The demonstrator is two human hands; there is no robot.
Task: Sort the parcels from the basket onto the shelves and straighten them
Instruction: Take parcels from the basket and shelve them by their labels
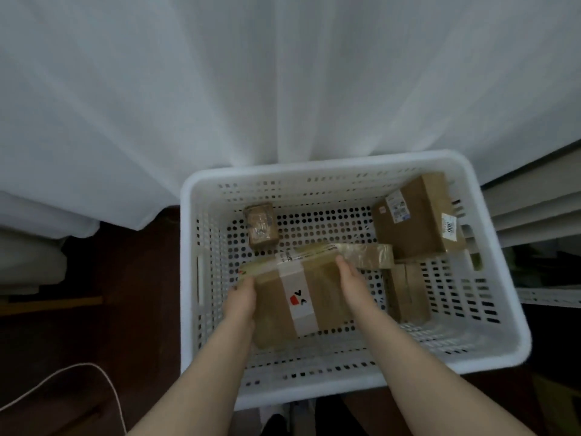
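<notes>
basket [345, 171]: white perforated plastic, open-topped
taped parcel [301, 297]: brown, white tape band with a red mark, tilted; gripped between left hand [242, 297] and right hand [349, 278]
small parcel [261, 226]: clear-taped, laid back-left
large box [415, 221]: labelled, leant in the back-right corner

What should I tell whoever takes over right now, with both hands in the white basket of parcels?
Left hand and right hand: each grips a side of the brown cardboard parcel with the white tape strip, inside the white perforated plastic basket.
Also in the basket: small tape-wrapped brown parcel, large labelled brown cardboard box, flat tape-wrapped parcel, plain brown box.
Done: cannot tell; no shelved parcels in view.
To do: lift this parcel out, shelve all five, straighten them.
</notes>
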